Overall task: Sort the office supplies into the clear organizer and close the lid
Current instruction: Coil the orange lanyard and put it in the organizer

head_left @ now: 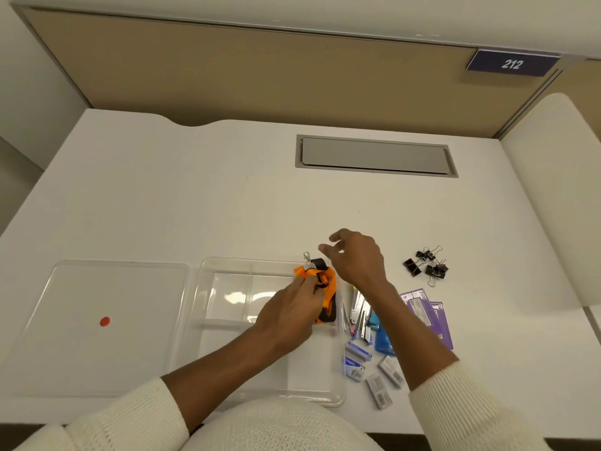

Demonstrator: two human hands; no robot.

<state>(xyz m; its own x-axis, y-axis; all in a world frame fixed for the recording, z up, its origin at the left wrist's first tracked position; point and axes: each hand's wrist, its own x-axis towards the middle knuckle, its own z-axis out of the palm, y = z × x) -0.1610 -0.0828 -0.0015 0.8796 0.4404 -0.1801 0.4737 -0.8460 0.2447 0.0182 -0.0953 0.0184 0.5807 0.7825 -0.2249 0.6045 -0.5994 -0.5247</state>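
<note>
The clear organizer (227, 271) lies open on the white desk, its lid (97, 320) flat to the left. An orange and black lanyard (325, 288) is bunched in the organizer's right compartment, its metal clip (306, 256) sticking out over the far rim. My left hand (289, 312) pinches the lanyard from the left. My right hand (356, 258) hovers just above and right of it, fingers spread and holding nothing.
Right of the organizer lie black binder clips (426, 265), purple packets (426, 315), a blue stapler (377, 327), silver staple strips (357, 307) and small staple boxes (357, 351). A grey cable hatch (374, 156) is set in the desk behind. A red dot (104, 321) marks the lid.
</note>
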